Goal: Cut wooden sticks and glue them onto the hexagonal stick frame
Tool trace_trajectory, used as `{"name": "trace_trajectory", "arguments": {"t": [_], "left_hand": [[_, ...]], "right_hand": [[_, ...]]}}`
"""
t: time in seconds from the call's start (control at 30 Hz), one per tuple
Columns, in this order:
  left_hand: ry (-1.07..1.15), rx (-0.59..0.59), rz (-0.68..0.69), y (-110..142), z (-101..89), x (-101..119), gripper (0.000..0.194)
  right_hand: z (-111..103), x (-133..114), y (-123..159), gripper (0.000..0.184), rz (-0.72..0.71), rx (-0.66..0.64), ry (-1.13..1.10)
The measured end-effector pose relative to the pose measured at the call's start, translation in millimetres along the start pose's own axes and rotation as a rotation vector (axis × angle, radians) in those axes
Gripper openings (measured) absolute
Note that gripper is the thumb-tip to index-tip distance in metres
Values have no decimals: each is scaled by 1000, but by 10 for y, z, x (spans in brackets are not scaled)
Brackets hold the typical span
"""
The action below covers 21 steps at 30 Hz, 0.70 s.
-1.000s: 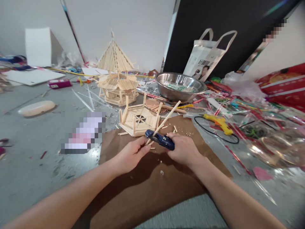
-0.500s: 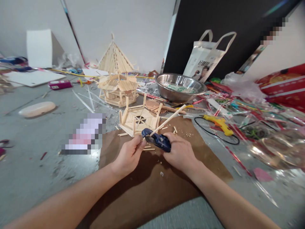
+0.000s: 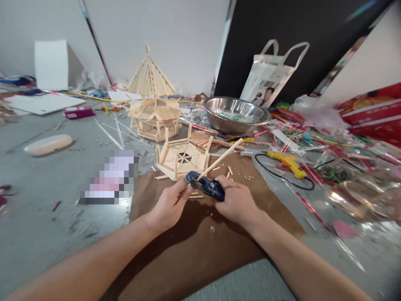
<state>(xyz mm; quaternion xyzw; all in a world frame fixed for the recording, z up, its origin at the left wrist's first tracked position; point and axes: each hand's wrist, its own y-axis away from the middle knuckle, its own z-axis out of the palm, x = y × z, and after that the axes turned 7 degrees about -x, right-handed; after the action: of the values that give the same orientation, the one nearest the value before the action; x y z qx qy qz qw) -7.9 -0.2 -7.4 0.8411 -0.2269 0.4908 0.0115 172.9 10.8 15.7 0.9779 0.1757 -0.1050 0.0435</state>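
The right hand [image 3: 238, 198] is closed around the handle end of a dark blue tool [image 3: 210, 188], whose head points away from it toward the left hand [image 3: 169, 205]. The left hand has its thumb and fingers pinched together on the lower end of a pale wooden stick [image 3: 222, 158], just beside the tool's head (whether its fingertips also touch the tool, I cannot tell). From that pinch the stick slants up and to the right across the tool's head, its far end reaching out beyond both hands.

Both hands are above a brown sheet [image 3: 200, 255] spread on the grey floor [image 3: 56, 234]. Short stick pieces [image 3: 196, 197] lie on the sheet just beyond the hands, under the tool. Farther out, right behind the tool's head, stands a hexagonal wooden frame [image 3: 166, 161] with short uprights at its corners. Behind it rises a wooden pavilion model [image 3: 152, 81] with a pointed roof. A metal bowl [image 3: 214, 119] sits to its right, and a yellow glue gun [image 3: 290, 164] lies off the sheet, to the right of the right hand.
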Motion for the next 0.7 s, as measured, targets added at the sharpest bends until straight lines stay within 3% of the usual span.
{"name": "trace_trajectory", "arguments": {"t": [0.3, 0.7], "left_hand": [[-31, -11, -47, 1, 16, 29, 21], [29, 124, -109, -27, 35, -25, 24]], "right_hand": [[-61, -18, -5, 21, 38, -75, 81], [-4, -27, -22, 25, 126, 20, 12]]}}
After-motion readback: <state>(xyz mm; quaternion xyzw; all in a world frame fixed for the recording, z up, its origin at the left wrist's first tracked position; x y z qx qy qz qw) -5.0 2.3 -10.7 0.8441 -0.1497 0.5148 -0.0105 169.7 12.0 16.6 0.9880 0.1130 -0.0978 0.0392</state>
